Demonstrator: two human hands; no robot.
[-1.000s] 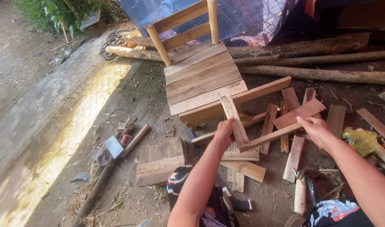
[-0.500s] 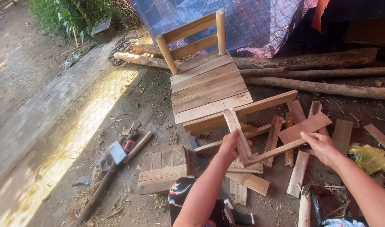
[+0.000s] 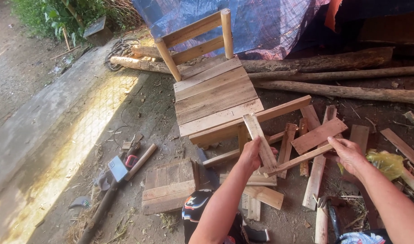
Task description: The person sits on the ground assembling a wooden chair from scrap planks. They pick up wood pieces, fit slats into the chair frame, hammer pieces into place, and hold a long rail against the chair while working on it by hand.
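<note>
Left hand (image 3: 251,154): centre of the frame, fingers clenched around the lower part of a short wooden slat (image 3: 260,140) that tilts up and to the left.
Right hand (image 3: 349,155): right of centre, fingers gripping the upper end of a thin wooden strip (image 3: 299,160).
Strip: slopes down-left until its low end meets the slat.
Wooden chair (image 3: 211,86): upper centre, on the dirt ground.
Loose boards (image 3: 318,134): scattered just behind both hands.
Hammer (image 3: 119,168): lower left, lying on the ground.

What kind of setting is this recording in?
Likely an outdoor, makeshift woodworking spot: a half-built wooden chair on bare dirt, loose planks, rough logs and a blue tarp behind.
</note>
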